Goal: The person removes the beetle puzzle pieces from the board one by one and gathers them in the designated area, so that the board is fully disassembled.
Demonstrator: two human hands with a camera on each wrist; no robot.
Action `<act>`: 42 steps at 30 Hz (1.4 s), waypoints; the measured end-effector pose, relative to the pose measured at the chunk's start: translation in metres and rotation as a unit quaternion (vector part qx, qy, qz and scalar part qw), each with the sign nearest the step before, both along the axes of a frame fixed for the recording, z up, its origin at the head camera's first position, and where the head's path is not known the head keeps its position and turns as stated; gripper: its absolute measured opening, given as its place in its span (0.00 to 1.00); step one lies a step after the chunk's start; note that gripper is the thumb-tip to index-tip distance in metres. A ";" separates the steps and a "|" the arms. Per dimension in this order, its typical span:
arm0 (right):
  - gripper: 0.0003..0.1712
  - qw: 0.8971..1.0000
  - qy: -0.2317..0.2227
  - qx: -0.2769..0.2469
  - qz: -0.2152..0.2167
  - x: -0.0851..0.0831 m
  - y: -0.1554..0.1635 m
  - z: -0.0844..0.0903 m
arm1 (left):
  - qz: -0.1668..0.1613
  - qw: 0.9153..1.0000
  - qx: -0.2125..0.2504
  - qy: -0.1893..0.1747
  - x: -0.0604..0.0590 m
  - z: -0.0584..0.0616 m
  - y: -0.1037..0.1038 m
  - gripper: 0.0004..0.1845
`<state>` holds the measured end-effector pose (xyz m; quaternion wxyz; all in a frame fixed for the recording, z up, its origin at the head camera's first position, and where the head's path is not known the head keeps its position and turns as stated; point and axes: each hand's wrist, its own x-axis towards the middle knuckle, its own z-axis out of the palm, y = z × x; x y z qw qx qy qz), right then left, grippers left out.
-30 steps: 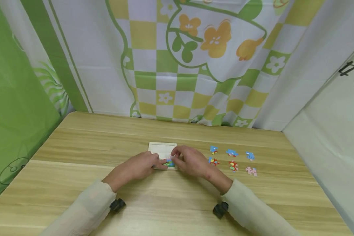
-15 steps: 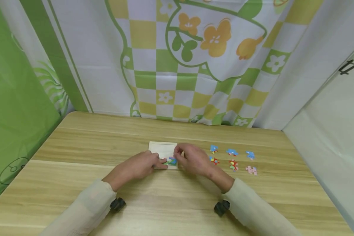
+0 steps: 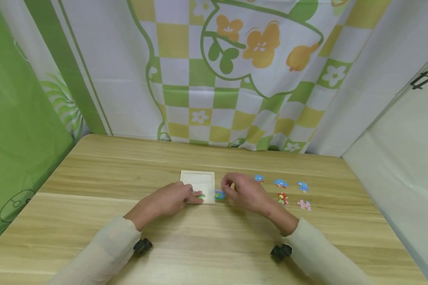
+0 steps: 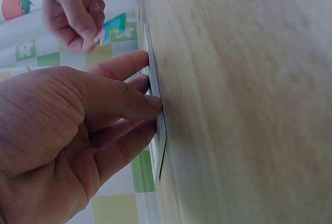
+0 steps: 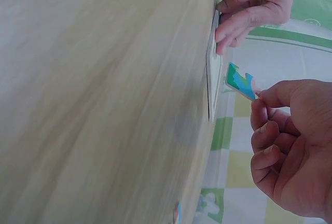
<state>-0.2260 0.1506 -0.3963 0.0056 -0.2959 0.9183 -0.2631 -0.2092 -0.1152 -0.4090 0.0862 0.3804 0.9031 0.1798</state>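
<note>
A pale wooden puzzle tray (image 3: 198, 177) lies flat on the table. My left hand (image 3: 174, 198) rests on its near left part; in the left wrist view the thumb (image 4: 148, 105) touches the near rim and the other fingers press on the tray. A small green puzzle piece (image 3: 202, 196) shows beside the left index finger, partly covered. My right hand (image 3: 244, 192) pinches a blue, green and pink puzzle piece (image 5: 241, 81) between thumb and index finger. That piece is raised and tilted, just right of the tray and apart from it.
Several loose puzzle pieces lie to the right on the wooden table (image 3: 157, 245): blue ones such as this piece (image 3: 281, 183), a red one (image 3: 283, 198) and a pink one (image 3: 304, 205). My right hand hides some. A patterned curtain (image 3: 199, 99) hangs behind.
My right hand has drawn the puzzle piece from over the tray's near right corner to beyond its right rim. The left hand has stayed on the tray.
</note>
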 end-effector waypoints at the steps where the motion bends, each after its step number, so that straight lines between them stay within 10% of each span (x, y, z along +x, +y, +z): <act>1: 0.08 1.000 0.001 0.001 0.000 0.001 0.003 0.001 | 0.000 1.000 0.001 0.002 0.000 0.000 0.000 0.26; 42: 0.06 0.991 -0.124 0.047 -0.024 0.043 0.186 0.021 | 0.004 1.000 0.009 0.003 0.000 -0.002 -0.003 0.25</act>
